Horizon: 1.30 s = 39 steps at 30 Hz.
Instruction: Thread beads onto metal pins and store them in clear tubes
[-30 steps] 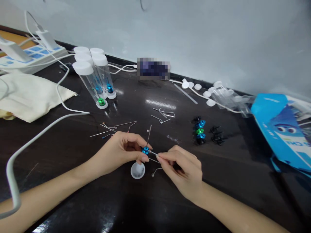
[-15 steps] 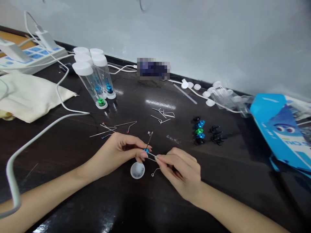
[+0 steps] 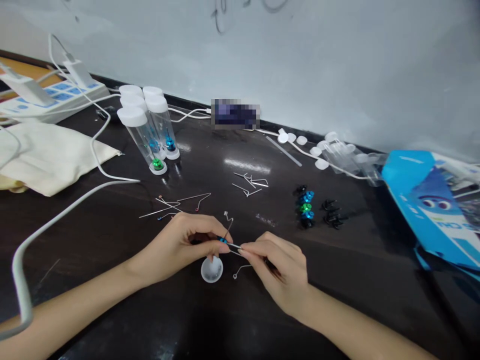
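Note:
In my left hand (image 3: 183, 242) a small blue metal part (image 3: 223, 240) is pinched between thumb and fingers, and a thin bent wire (image 3: 229, 226) rises from it. My right hand (image 3: 279, 272) pinches a thin metal rod (image 3: 235, 246), whose left end meets the blue part. A second thin wire runs just below the rod into the same hand. Under the right fingers shows a wire with a small ring end (image 3: 235, 276). A small white round cup (image 3: 212, 270) sits beneath my left fingertips. What my curled right fingers cover is hidden.
Bent wires (image 3: 249, 181) lie beyond my hands, with more wires (image 3: 165, 205) to the left. Blue, green and black parts (image 3: 306, 206) stand right, beside black pronged pieces (image 3: 333, 215). Capped clear tubes (image 3: 138, 135), a white cable (image 3: 56, 220) and a blue package (image 3: 416, 200) surround the area.
The view has tilted up slightly, so everything sits a little lower. The blue part is now further inside my left fingers and its upright wire has turned slightly. Both hands keep their holds.

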Motion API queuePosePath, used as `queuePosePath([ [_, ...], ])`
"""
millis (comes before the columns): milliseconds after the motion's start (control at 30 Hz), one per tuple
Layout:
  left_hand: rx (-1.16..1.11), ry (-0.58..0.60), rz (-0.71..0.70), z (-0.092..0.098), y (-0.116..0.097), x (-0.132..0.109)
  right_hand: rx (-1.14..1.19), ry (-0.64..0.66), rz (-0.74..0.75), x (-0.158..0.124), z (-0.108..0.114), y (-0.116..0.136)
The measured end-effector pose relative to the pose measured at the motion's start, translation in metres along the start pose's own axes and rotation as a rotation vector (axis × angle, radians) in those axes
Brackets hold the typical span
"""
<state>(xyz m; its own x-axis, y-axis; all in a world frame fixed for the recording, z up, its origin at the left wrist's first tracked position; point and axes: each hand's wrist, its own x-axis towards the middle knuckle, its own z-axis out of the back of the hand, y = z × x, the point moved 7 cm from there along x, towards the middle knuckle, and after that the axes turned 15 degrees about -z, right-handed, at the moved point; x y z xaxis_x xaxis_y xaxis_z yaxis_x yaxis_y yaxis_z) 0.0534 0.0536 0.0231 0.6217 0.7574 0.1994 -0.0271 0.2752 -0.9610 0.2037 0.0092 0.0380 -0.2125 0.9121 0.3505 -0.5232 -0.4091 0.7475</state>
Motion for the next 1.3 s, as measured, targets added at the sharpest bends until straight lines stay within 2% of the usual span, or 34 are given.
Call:
queuePosePath([
  [267, -0.029, 0.011, 0.047, -0.007, 0.006, -0.003, -0.153, -0.051, 0.206, -0.007, 0.002, 0.011],
  [367, 0.060, -0.004, 0.003, -0.006, 0.004, -0.003, -0.094, -0.039, 0.132, -0.005, 0.001, 0.009],
  [633, 0.223, 0.031, -0.171, -0.004, -0.008, -0.001, 0.188, 0.055, -0.295, -0.002, -0.009, -0.007],
  [767, 0.236, 0.065, -0.212, -0.006, -0.011, -0.001, 0.286, 0.110, -0.441, -0.004, -0.016, -0.016],
  [1033, 0.189, 0.024, -0.214, -0.005, 0.000, -0.001, 0.197, 0.108, -0.412, -0.001, -0.017, -0.018],
  [1167, 0.184, 0.028, -0.169, -0.004, 0.008, -0.001, 0.145, 0.101, -0.390, 0.001, -0.020, -0.021],
  [1300, 0.129, -0.019, -0.122, -0.001, 0.017, 0.001, 0.098, 0.132, -0.371, 0.002, -0.017, -0.020],
])
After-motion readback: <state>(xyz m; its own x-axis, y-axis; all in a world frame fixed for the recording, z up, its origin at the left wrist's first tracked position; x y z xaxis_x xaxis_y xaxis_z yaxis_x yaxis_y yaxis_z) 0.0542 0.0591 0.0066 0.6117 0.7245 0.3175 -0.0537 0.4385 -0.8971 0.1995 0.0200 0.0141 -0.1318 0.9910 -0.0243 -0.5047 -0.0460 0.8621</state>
